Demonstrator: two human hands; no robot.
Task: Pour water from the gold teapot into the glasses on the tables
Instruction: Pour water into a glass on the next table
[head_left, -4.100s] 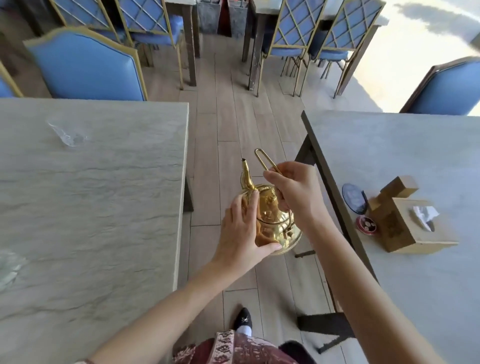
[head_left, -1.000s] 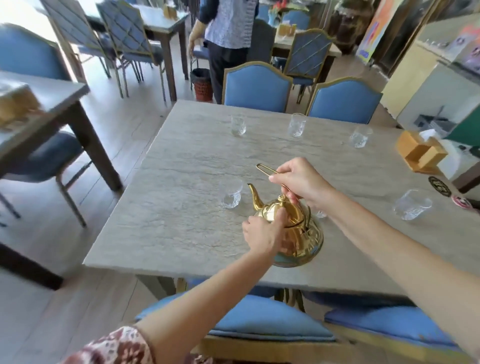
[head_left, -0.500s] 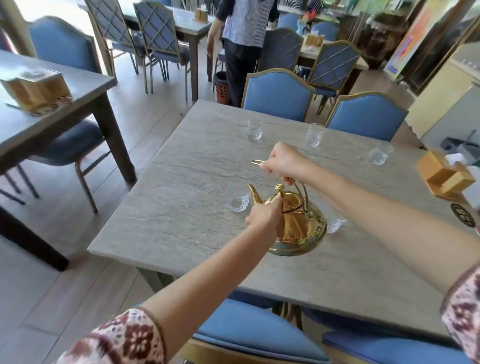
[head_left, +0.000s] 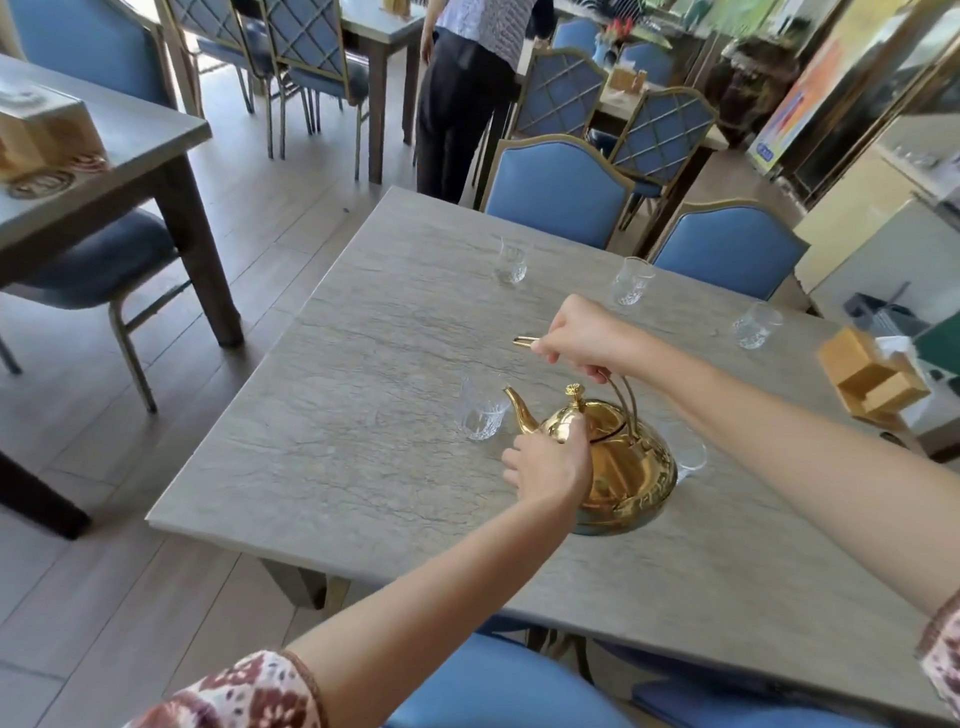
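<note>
1. Gold teapot (head_left: 623, 467) hangs tilted over the grey table (head_left: 337, 441), its spout just beside the nearest glass (head_left: 479, 413).
2. Right hand (head_left: 582, 335) is closed around the teapot's handle.
3. Left hand (head_left: 545, 462) presses fingers on the lid.
4. Another glass (head_left: 688, 451) stands partly hidden behind the pot.

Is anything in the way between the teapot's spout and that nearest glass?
Nothing visible. The gold teapot, held by the right hand on its handle and the left hand at the lid, has its spout right beside the nearest glass, with only bare table around.
</note>
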